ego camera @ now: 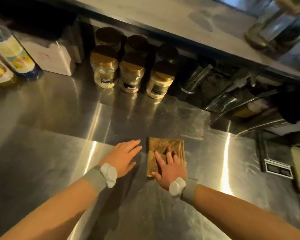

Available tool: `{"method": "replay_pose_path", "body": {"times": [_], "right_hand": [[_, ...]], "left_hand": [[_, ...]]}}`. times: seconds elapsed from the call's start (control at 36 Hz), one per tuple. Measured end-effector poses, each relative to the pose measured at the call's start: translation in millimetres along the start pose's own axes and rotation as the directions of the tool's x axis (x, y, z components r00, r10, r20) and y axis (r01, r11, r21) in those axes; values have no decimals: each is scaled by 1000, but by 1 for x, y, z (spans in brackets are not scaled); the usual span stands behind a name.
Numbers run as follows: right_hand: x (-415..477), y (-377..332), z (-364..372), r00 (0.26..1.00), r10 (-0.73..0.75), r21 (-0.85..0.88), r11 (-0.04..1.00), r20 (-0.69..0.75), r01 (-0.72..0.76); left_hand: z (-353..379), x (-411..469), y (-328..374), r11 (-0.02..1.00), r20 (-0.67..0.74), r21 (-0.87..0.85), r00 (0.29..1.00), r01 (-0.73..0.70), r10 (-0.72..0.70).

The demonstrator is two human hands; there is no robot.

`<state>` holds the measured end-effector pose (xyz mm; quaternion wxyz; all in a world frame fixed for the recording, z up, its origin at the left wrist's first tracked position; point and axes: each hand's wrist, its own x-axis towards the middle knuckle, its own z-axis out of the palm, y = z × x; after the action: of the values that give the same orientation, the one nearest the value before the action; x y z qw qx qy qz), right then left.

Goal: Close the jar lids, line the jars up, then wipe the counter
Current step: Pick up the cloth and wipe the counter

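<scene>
Several clear jars with gold lids on stand in two rows at the back of the steel counter (pixel 50 110); the front row runs from the left jar (pixel 104 70) through the middle jar (pixel 131 75) to the right jar (pixel 160 82). A folded brown cloth (pixel 164 146) lies flat on the counter in front of them. My right hand (pixel 168 166) rests flat on the cloth with fingers spread. My left hand (pixel 124 157) lies palm down on the bare steel just left of the cloth, holding nothing.
Two labelled bottles (pixel 12 54) and a white box (pixel 54 58) stand at the back left. Metal tongs and utensils (pixel 196 78) lie in a recess at the back right. A small digital scale (pixel 277 163) sits at the right. A raised shelf (pixel 180 18) overhangs the jars.
</scene>
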<state>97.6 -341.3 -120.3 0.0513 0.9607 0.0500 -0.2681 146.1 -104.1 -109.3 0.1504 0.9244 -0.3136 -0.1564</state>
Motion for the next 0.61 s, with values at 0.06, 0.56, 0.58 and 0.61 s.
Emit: {"method": "replay_pose_path", "body": {"times": [0.06,0.56,0.58,0.61], "right_hand": [[-9,9,1,999,-47,26,999,-4,47],[59,96,-41,991,-109,15,994,-75,111],[64,98,-45,993,-102,16,995,-62,103],[71,103,-49,994,-98,9,995,-53,98]], "left_hand": [[7,23,23,997,20,11,997,-70,70],[1,143,65,979,146,201,986,44,-74],[-2,147,65,983,176,173,980,65,-96],[-6,156,63,985,224,150,967,88,-121]]}}
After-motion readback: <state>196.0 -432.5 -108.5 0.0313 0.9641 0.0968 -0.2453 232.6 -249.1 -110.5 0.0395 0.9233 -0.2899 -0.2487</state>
